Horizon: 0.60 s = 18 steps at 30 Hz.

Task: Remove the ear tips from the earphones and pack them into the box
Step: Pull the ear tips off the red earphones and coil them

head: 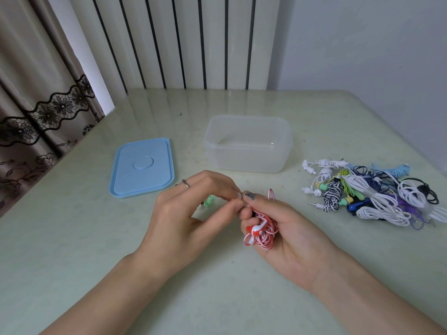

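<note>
My right hand (287, 228) grips a coiled red-and-white earphone set (262, 232), one red earbud hanging over the bundle. My left hand (191, 213) pinches a small white ear tip (239, 195) at the top of that bundle, fingertip to fingertip with my right thumb. Small green ear tips (208, 200) lie on the table behind my left hand. The clear plastic box (248, 143) stands open beyond my hands. It looks empty.
The box's blue lid (142, 166) lies flat to the left of the box. A heap of several bundled earphones (372, 192) in white, blue, green and black lies at the right. A curtain hangs at the left, and a radiator stands behind the table.
</note>
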Motion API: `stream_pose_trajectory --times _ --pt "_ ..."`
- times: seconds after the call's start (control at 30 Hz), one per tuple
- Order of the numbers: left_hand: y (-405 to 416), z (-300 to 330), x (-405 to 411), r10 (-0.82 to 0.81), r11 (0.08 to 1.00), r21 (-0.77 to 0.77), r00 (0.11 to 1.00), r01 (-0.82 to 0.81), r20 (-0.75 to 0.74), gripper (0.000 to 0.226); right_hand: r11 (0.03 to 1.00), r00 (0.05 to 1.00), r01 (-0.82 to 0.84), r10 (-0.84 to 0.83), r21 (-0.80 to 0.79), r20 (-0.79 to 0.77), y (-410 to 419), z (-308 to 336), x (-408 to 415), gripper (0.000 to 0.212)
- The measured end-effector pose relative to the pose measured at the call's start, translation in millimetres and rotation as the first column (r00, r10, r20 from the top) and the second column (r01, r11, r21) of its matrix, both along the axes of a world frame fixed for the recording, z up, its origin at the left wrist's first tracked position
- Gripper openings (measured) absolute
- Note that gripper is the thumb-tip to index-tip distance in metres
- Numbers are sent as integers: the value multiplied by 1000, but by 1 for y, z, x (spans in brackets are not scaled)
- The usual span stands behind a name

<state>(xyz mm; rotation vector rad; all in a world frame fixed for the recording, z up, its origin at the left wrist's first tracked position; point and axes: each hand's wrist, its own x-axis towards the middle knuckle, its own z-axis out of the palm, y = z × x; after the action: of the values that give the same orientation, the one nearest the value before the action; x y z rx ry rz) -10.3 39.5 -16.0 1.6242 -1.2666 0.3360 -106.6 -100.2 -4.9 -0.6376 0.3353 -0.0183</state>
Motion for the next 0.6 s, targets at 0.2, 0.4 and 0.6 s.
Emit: stream_pose_trajectory --times 0.2,0.4,0.6 --pt "-8 -6 -9 -29 998 -68 952 9 -306 8 1000 1000 3 -3 -20 20 0 -2 2 12" --pt "-10 -8 -6 -18 999 -46 958 5 -286 9 999 999 22 -23 43 22 0 -3 3 9" --pt "-13 -9 -9 -106 993 -99 902 71 -419 11 997 999 12 -15 74 32 -1 -2 3 12"
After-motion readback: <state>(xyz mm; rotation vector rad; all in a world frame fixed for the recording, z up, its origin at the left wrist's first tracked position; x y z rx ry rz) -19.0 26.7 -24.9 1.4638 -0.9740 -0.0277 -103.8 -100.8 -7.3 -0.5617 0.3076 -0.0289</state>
